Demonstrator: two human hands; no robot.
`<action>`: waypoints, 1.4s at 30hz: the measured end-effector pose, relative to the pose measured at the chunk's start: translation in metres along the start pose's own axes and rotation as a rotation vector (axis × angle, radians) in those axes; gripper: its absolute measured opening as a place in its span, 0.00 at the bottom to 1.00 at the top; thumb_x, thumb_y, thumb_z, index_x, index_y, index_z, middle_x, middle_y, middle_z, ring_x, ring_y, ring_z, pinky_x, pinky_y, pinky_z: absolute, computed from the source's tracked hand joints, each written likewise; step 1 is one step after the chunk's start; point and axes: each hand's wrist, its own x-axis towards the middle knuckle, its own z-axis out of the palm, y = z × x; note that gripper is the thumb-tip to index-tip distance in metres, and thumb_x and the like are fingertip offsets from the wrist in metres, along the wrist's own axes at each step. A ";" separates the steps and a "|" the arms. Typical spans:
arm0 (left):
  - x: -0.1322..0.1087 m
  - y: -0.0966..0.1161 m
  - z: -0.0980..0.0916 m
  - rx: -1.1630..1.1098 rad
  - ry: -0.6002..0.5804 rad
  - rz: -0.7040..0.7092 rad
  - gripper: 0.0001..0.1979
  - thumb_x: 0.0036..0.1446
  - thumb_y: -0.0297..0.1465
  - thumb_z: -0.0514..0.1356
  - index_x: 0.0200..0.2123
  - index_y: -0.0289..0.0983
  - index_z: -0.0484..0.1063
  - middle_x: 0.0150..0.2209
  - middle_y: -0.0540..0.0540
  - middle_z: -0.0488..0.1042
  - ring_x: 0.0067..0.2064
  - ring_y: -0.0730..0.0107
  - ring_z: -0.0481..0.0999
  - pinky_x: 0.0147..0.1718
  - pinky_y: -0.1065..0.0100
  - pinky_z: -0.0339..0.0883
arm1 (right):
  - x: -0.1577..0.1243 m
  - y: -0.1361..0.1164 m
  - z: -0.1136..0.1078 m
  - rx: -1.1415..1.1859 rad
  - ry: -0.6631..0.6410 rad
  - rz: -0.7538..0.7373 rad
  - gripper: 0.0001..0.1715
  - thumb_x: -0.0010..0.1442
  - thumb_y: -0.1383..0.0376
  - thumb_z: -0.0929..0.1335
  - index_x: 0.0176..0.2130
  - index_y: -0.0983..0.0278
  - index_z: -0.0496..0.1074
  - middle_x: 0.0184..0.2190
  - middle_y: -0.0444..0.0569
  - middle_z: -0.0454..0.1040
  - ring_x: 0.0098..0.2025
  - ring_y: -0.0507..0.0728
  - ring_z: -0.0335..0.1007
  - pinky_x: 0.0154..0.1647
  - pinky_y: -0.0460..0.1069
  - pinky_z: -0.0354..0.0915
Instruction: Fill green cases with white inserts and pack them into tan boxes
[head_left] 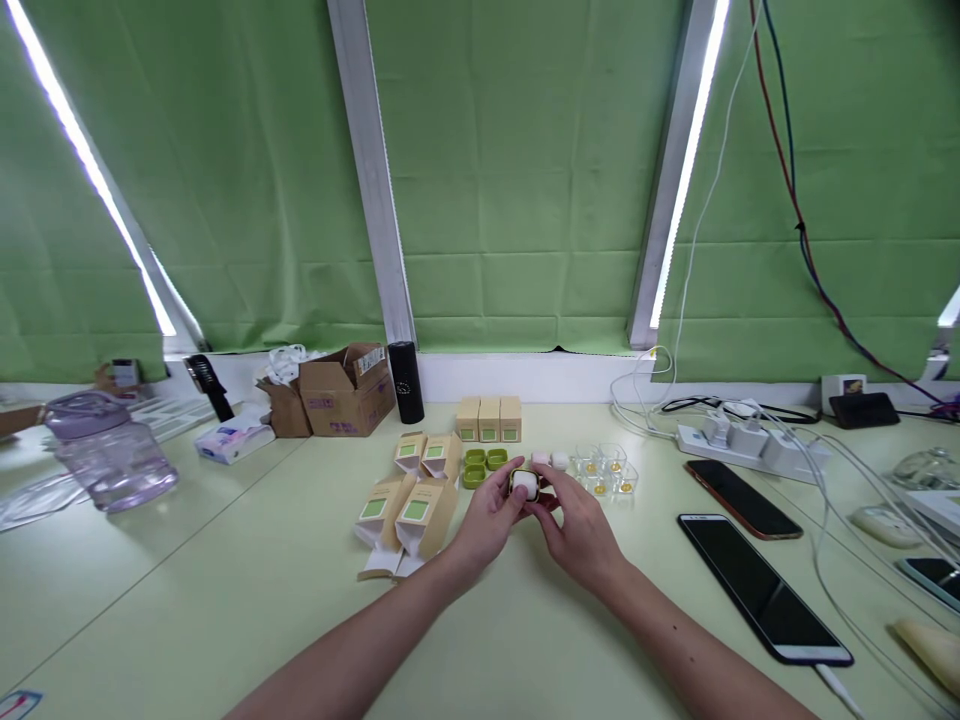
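Over the middle of the table, both hands hold a small green square cup with a white rounded block (525, 484) sitting in it. My left hand (486, 515) grips it from the left, thumb against the front. From the right, the fingers of my right hand (581, 530) close on its edge; their tips are partly hidden. Just beyond the left hand are several more green cups (474, 476). Behind the right hand lie pale blocks (559, 461), and beside them several clear square cups (624, 484) with yellow dots. Left of my hands, open tan paper boxes (426, 512) lie tilted.
Three upright tan boxes (489, 420) stand behind the cups. Farther left are a cardboard box (345, 395), a black cylinder (406, 382), a tissue pack (235, 438) and a purple jug (112, 460). Right are phones (761, 585), a power strip (750, 450) and loose cables.
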 end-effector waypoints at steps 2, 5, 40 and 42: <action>-0.001 0.005 0.001 0.041 -0.010 0.008 0.43 0.52 0.48 0.72 0.65 0.37 0.63 0.62 0.32 0.71 0.47 0.58 0.82 0.48 0.57 0.77 | 0.001 -0.002 0.000 0.053 0.003 0.037 0.24 0.69 0.66 0.64 0.63 0.58 0.65 0.51 0.56 0.77 0.47 0.61 0.77 0.43 0.56 0.80; -0.002 0.013 0.000 0.145 0.005 0.065 0.39 0.57 0.49 0.68 0.64 0.37 0.62 0.63 0.29 0.68 0.38 0.65 0.81 0.36 0.61 0.78 | 0.003 -0.005 -0.001 0.157 0.041 0.167 0.21 0.69 0.63 0.66 0.60 0.59 0.68 0.51 0.56 0.77 0.47 0.61 0.77 0.41 0.56 0.80; -0.011 0.014 -0.012 1.054 0.053 0.574 0.21 0.66 0.29 0.59 0.61 0.46 0.69 0.59 0.40 0.72 0.58 0.52 0.74 0.58 0.51 0.70 | 0.016 -0.001 -0.009 0.842 -0.035 0.664 0.30 0.57 0.39 0.71 0.34 0.64 0.77 0.25 0.49 0.76 0.26 0.56 0.72 0.24 0.48 0.65; -0.010 0.016 -0.009 0.998 0.102 0.502 0.19 0.65 0.31 0.61 0.59 0.45 0.71 0.57 0.40 0.74 0.50 0.55 0.77 0.51 0.54 0.73 | 0.016 0.004 -0.013 0.615 -0.022 0.616 0.26 0.61 0.43 0.68 0.34 0.63 0.77 0.24 0.48 0.76 0.26 0.56 0.70 0.25 0.49 0.63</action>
